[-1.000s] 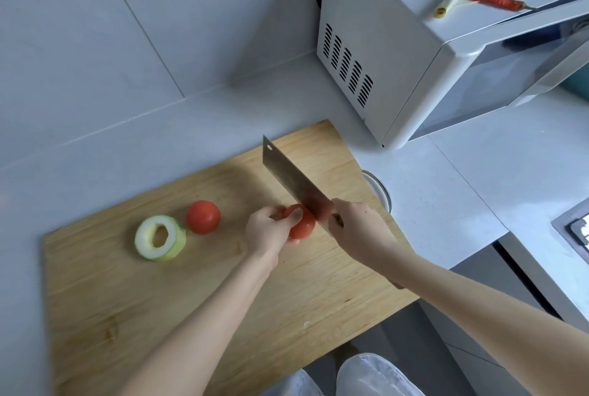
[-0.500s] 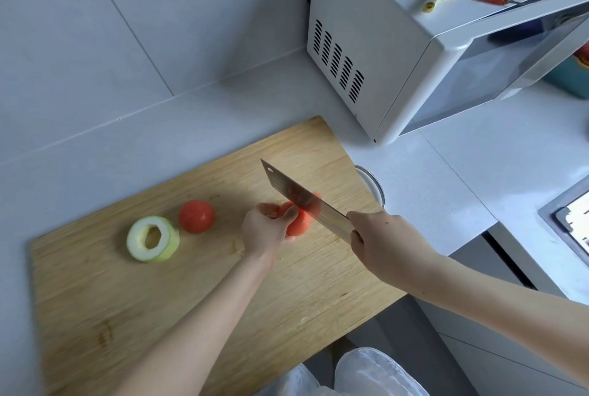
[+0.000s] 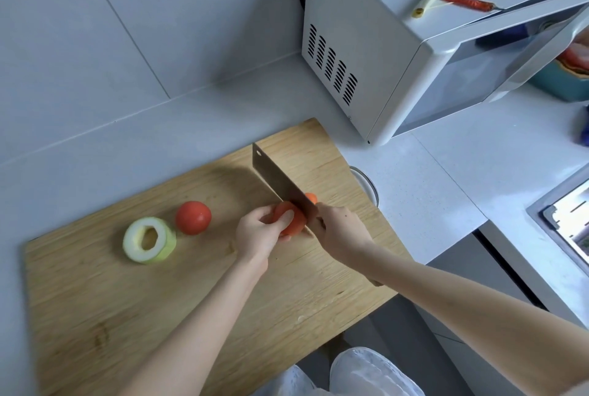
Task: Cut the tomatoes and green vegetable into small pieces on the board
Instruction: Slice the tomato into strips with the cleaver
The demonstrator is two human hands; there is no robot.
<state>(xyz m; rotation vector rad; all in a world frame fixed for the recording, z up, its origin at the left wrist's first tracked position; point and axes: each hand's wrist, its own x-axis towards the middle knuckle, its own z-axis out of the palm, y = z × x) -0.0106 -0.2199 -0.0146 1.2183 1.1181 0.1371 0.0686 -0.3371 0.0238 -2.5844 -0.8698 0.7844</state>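
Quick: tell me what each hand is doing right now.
Left hand: holds the tomato being cut on the board.
Right hand: grips the cleaver, blade in that tomato.

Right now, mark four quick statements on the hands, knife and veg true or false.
1. The right hand grips the knife. True.
2. A whole tomato sits beside the green ring on the board. True.
3. The left hand holds the green ring. False: it holds the second tomato, under the knife.
4. The chili lies on the board. False: it lies on top of the microwave.
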